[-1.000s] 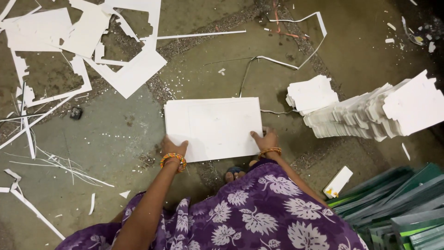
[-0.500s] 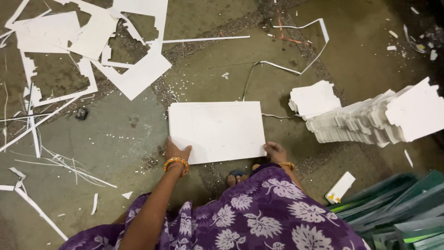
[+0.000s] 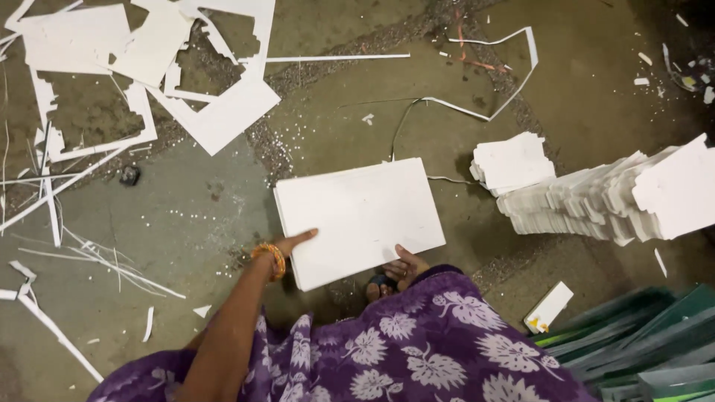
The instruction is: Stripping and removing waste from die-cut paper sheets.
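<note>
A white rectangular foam sheet [image 3: 357, 216] lies on the concrete floor in front of me, slightly tilted. My left hand [image 3: 292, 243], with an orange bangle on the wrist, rests flat on the sheet's near left edge, fingers stretched out. My right hand [image 3: 406, 264] grips the sheet's near edge towards the right, fingers curled over it, just above my purple flowered garment [image 3: 417, 350]. A toe shows beside that hand.
A leaning row of cut white foam pieces [image 3: 611, 197] lies at right, with a small stack [image 3: 512, 162] at its left end. Cut-out foam scraps [image 3: 149, 67] and thin strips [image 3: 52, 320] litter the left. Green sheets [image 3: 640, 342] and a small white block [image 3: 549, 306] sit lower right.
The foam sheet has shifted nearer and turned a little. My left hand moved onto its near left edge; my right hand slid down the near edge towards my lap.
</note>
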